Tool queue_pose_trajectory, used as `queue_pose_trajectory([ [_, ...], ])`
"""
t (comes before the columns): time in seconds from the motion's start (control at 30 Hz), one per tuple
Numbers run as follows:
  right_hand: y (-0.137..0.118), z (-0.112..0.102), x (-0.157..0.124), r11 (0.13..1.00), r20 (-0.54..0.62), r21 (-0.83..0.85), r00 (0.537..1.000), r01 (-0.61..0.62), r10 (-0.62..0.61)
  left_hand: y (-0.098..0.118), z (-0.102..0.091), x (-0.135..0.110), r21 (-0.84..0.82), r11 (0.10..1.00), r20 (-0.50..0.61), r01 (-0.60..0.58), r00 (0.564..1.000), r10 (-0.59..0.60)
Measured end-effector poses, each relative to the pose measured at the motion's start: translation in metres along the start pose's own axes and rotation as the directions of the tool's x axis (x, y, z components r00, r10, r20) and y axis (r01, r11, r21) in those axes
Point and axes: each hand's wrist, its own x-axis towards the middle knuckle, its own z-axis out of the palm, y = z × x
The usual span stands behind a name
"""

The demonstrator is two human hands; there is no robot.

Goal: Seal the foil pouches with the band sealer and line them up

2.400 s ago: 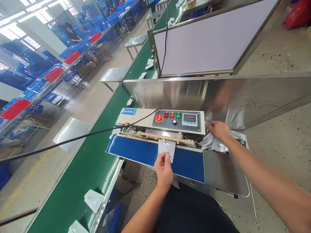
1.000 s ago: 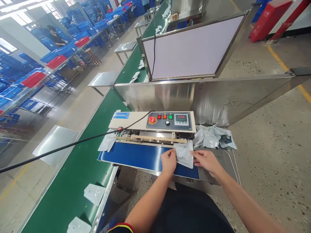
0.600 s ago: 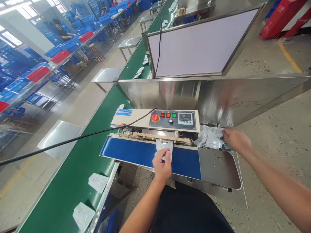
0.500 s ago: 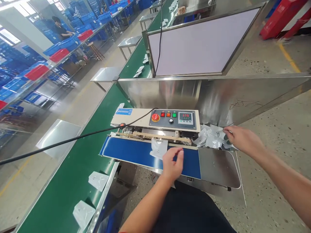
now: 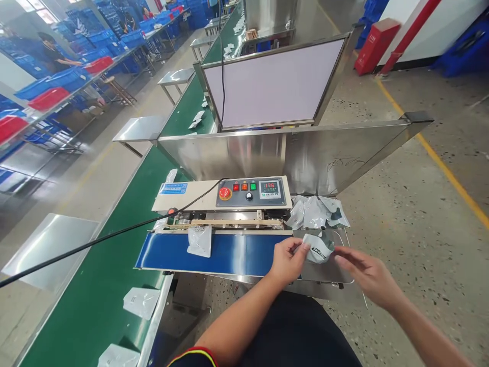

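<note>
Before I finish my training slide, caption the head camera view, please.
Left hand pinches a silver pouch, right hand open beside it, next to a band sealer's blue conveyor.

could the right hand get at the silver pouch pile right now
Probably yes: the right hand is open just in front of the silver pouch pile, with only the pouch at the left hand near its path.

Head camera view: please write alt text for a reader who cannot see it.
The left hand pinches a silver pouch, and the right hand is close beside it, over a steel plate. Another pouch lies on the blue belt of a band sealer; more pouches are heaped behind.
</note>
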Motion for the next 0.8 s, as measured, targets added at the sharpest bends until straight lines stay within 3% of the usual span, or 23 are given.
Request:
queue_pose_trajectory([
  [0.1, 0.013, 0.040, -0.014, 0.997, -0.099, 0.051, 0.993, -0.063, 0.068, -0.006, -0.004, -0.011, -0.146, 0.981, 0.000, 0.124, 0.992, -0.125],
  [0.2, 0.019, 0.063, -0.014, 0.984, -0.134, 0.139, 0.983, -0.108, 0.127, -0.010, -0.010, -0.012, -0.230, 0.954, 0.029, 0.190, 0.982, -0.189],
  [0.33, 0.031, 0.066, -0.002, 0.976, -0.170, 0.115, 0.965, -0.183, 0.201, -0.024, -0.016, -0.005, -0.202, 0.929, -0.047, 0.310, 0.945, -0.325],
  [0.47, 0.039, 0.068, 0.018, 0.937, -0.255, -0.001, 0.906, -0.349, 0.337, -0.038, -0.015, 0.012, -0.269, 0.885, -0.201, 0.381, 0.876, -0.438],
  [0.63, 0.022, 0.094, 0.042, 0.897, -0.234, 0.174, 0.868, -0.406, 0.438, -0.038, -0.028, 0.031, -0.262, 0.885, -0.328, 0.384, 0.827, -0.456],
  [0.73, 0.003, 0.116, 0.053, 0.888, -0.174, 0.216, 0.879, -0.407, 0.445, -0.032, -0.049, 0.030, -0.234, 0.902, -0.359, 0.363, 0.830, -0.427],
  [0.8, -0.007, 0.127, 0.057, 0.889, -0.111, 0.214, 0.894, -0.404, 0.433, -0.028, -0.065, 0.020, -0.163, 0.930, -0.368, 0.330, 0.854, -0.367],
])
